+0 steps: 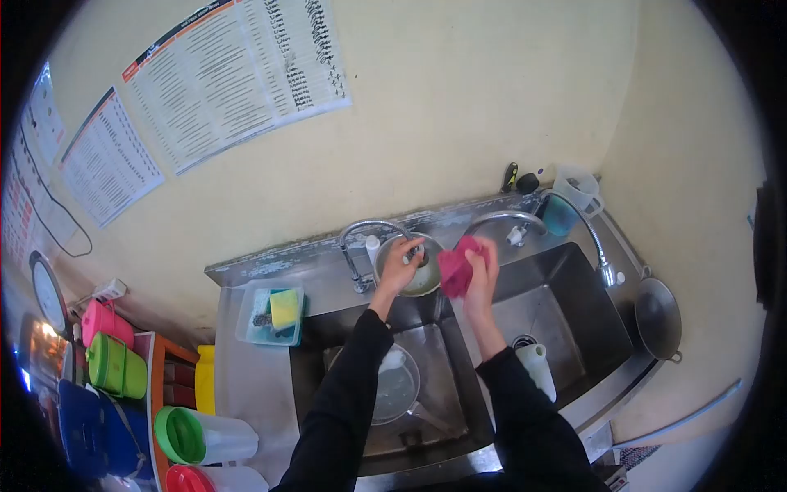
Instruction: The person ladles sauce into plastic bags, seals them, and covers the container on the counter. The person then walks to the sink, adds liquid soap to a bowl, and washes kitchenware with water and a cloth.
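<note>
My left hand (399, 267) is at the end of the left faucet (375, 223), its fingers curled around the dark nozzle (421, 257). Beneath that hand sits a round pale bowl (432, 283) at the back of the left sink basin, its inside partly covered by my fingers. A bunched pink cloth (457, 269) is gripped in my right hand (484, 275), just right of the bowl and above the divider between the basins. Lower in the left basin (447, 353) lies a saucepan (398, 398) holding cloudy water and some white foam; my left sleeve hides part of it.
A tub (246, 324) with a yellow-green sponge (284, 309) stands on the left counter. The right basin (566, 303) has a white bottle (537, 373) at its left side. Another faucet (500, 216), a jug (566, 209) and a wok (658, 318) are at the right.
</note>
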A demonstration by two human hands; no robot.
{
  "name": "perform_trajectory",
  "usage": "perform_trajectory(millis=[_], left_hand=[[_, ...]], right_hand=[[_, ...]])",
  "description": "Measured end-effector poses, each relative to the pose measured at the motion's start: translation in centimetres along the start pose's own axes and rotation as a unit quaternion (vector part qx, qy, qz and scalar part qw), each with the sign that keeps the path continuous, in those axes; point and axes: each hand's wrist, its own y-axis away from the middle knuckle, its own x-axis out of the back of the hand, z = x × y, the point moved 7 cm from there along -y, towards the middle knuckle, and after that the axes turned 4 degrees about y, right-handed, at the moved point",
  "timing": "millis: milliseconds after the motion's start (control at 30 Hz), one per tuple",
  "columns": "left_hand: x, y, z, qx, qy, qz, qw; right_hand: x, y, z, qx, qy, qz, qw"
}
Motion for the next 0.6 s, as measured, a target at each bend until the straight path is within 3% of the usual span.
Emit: perform_trajectory(millis=[100, 200, 300, 467, 600], left_hand=[[0.3, 1.1, 4.6, -0.005, 0.076, 0.025, 0.997], [1.0, 2.3, 6.5, -0.038, 0.118, 0.038, 0.992], [2.5, 4.0, 8.6, -0.043, 0.110, 0.012, 0.993], [4.5, 9.2, 8.4, 0.000, 0.139, -0.021, 0.990], [7.3, 13.0, 9.4, 0.018, 0.069, 0.013, 0.997]], right_hand=[[-2.4, -3.6, -2.9, 0.100, 0.047, -0.045, 0.993], [-5.2, -7.0, -3.0, 0.108, 0.025, -0.059, 0.992], [-8.1, -9.1, -1.1, 0.043, -0.042, -0.096, 0.994], [-7.9, -8.9, 8.5, 0.115, 0.228, -0.171, 0.952], [-6.2, -5.8, 13.8, 0.087, 0.338, -0.246, 0.904]])
